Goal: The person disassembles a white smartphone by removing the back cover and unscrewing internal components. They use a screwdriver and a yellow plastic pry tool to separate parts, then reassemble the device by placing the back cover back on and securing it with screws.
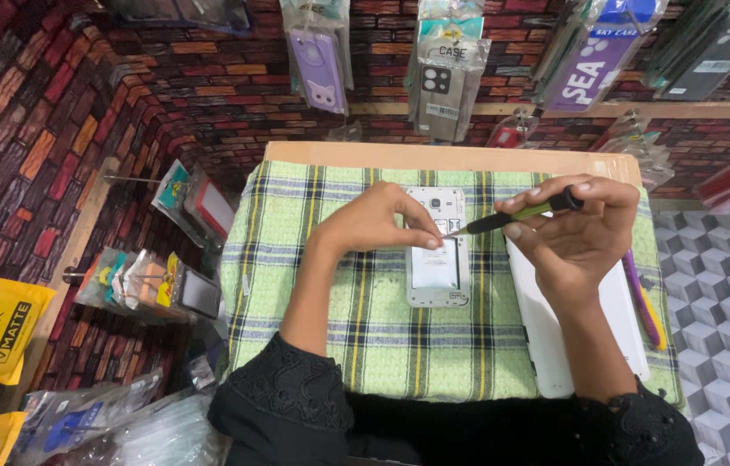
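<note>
The opened white phone is lying on the checked cloth covering the desk, its long axis running away from the person. The left hand is pinching its fingers closed at the phone's upper edge. The right hand is gripping a green-handled screwdriver, its tip pointing left into the phone, just beside the left fingertips.

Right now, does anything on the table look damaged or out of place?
The white phone lies face down with its back cover off, insides exposed. The right hand points a screwdriver at it. Nothing looks spilled.
</note>
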